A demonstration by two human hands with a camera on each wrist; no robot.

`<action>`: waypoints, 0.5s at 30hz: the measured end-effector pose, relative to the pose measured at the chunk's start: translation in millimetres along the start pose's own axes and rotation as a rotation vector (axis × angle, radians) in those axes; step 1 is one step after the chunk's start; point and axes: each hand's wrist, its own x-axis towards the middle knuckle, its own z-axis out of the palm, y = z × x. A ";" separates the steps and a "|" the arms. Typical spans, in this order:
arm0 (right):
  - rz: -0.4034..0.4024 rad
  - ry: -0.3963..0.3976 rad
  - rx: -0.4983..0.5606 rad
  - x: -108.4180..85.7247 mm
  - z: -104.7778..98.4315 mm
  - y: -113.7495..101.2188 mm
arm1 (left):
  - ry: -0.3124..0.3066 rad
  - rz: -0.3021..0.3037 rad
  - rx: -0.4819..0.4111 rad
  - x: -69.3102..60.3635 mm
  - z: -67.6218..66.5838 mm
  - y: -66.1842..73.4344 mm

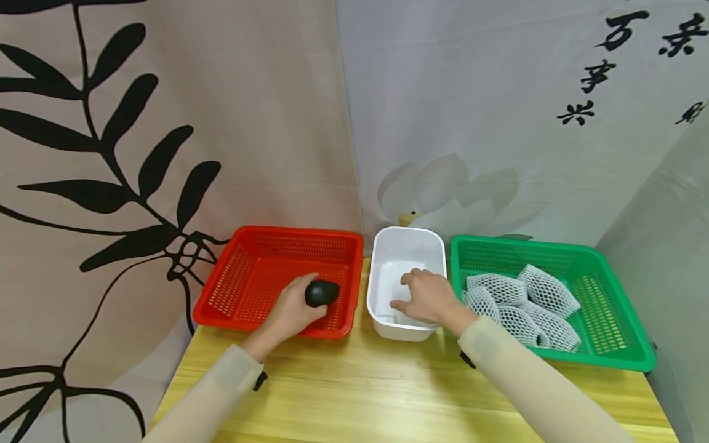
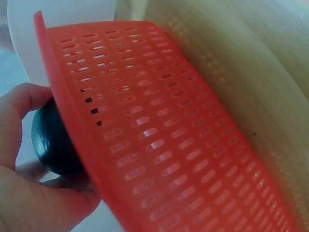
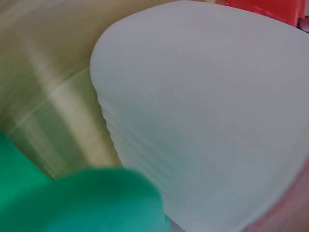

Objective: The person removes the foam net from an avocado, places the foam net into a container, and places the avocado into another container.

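My left hand point(image 1: 292, 307) grips a dark, smooth avocado point(image 1: 321, 293) above the right part of a red perforated basket point(image 1: 361, 264). In the left wrist view, thumb and fingers curve around the avocado point(image 2: 54, 140), partly behind the basket's rim. My right hand point(image 1: 426, 297) is over a white plastic bin point(image 1: 407, 232), fingers loosely bent and apart, with nothing visible between them. The right wrist view mostly shows the bin's outer wall point(image 3: 193, 96); only a blurred bit of the hand appears at its lower right edge.
At the right stands a green perforated basket point(image 1: 626, 307) holding several white foam net sleeves point(image 1: 545, 289). All three containers stand in a row on a wooden table point(image 1: 360, 394). A printed cloth point(image 1: 277, 111) hangs directly behind them.
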 end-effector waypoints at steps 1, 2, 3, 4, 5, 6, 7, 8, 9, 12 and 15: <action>-0.004 0.019 0.011 -1.6 -2.9 0.8 | -0.010 -0.001 0.006 0.6 0.8 -0.1; -0.010 0.042 0.022 -3.3 -5.6 2.5 | -0.021 -0.001 0.011 1.3 1.7 -0.5; -0.016 0.067 0.033 -5.4 -8.7 4.7 | -0.031 -0.002 0.017 2.2 2.8 -1.1; -0.019 0.092 0.046 -7.7 -12.4 6.9 | -0.040 -0.003 0.022 3.2 4.0 -2.0; -0.021 0.116 0.058 -10.2 -16.4 9.8 | -0.046 0.000 0.032 4.3 5.3 -3.2; -0.020 0.141 0.070 -12.7 -21.1 12.9 | -0.051 -0.002 0.040 5.5 6.5 -4.0; -0.018 0.163 0.081 -15.4 -25.8 16.4 | -0.055 0.000 0.052 6.6 7.7 -4.9; -0.014 0.183 0.088 -18.3 -30.1 20.8 | -0.062 0.000 0.067 8.0 8.7 -5.9; -0.006 0.197 0.098 -21.4 -34.9 24.9 | -0.068 0.001 0.084 9.3 9.6 -6.5; 0.016 0.230 0.114 -32.0 -47.1 39.5 | -0.090 0.010 0.145 11.9 11.0 -6.5; 0.036 0.246 0.116 -45.3 -56.2 56.3 | -0.117 0.019 0.196 13.7 11.9 -5.8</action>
